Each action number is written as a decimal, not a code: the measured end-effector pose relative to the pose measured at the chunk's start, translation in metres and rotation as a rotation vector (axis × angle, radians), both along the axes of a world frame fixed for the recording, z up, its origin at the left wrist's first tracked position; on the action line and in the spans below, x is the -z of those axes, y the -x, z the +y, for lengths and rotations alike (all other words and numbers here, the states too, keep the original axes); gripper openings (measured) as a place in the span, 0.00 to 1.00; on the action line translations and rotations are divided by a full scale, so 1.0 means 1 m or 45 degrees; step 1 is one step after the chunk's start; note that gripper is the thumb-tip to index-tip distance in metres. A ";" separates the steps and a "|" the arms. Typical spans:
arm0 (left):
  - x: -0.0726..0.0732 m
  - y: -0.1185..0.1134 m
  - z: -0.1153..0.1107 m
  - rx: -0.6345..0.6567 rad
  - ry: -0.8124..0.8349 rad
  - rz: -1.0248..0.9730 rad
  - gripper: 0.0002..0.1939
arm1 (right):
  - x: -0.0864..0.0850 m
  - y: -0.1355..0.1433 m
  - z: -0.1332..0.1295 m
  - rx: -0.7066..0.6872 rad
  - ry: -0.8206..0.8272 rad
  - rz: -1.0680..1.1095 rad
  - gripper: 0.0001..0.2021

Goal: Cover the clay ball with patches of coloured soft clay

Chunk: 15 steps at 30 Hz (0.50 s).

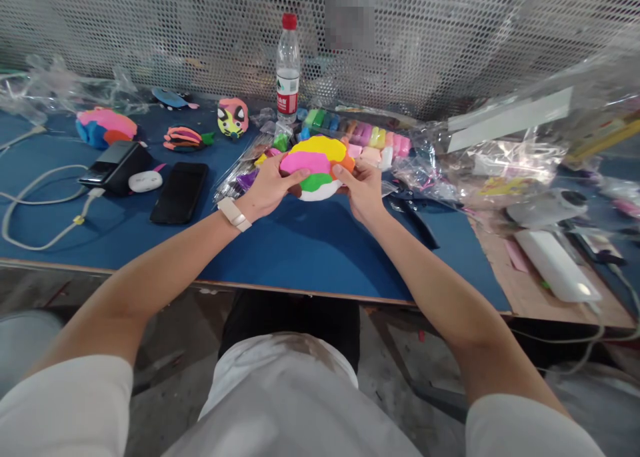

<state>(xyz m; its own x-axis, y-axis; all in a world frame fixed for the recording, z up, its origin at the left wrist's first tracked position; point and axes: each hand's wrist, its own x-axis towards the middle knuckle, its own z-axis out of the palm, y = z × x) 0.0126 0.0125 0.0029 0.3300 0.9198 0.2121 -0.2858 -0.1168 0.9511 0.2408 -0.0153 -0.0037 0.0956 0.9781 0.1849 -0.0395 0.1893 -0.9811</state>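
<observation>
A rounded clay piece [316,167] with pink, yellow, green, orange and white patches is held up over the blue table [300,250]. My left hand [270,187] grips its left side, the thumb lying on the pink and green area. On the right side, my right hand [363,187] pinches the orange edge with the thumb in front. The fingers behind the piece are mostly hidden. Packs of coloured clay [375,136] lie just behind it, and dark-handled scissors or pliers [420,222] rest beside my right forearm.
A red-capped bottle [287,77] stands behind. Clay figures [233,117], a black phone [180,192], a white mouse-like object [145,181] and cables are at left. Plastic wrapping [435,170] and a white power bank-like device [557,265] lie at right. A perforated metal panel [200,37] closes the back.
</observation>
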 end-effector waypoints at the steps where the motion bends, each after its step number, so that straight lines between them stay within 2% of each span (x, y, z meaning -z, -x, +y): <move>1: -0.001 0.000 -0.001 0.025 0.009 -0.002 0.31 | -0.001 -0.003 0.002 -0.027 0.018 -0.004 0.34; 6: -0.005 0.001 -0.003 0.136 0.074 0.065 0.32 | -0.013 -0.019 0.007 -0.151 0.091 -0.034 0.34; 11: -0.010 0.008 0.001 0.228 0.223 0.191 0.27 | -0.033 -0.037 0.001 -0.412 0.293 -0.053 0.33; 13: -0.013 0.011 0.001 0.268 0.284 0.297 0.23 | -0.039 -0.043 -0.001 -0.511 0.378 -0.115 0.31; 15: -0.014 0.013 -0.002 0.402 0.301 0.442 0.22 | -0.042 -0.046 -0.002 -0.511 0.371 -0.275 0.28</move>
<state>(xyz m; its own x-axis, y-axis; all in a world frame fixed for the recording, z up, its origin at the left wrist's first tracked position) 0.0000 0.0105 0.0172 0.6128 0.7738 -0.1602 0.0643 0.1532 0.9861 0.2865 -0.0169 0.0380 -0.3060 0.9437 -0.1254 0.1557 -0.0803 -0.9845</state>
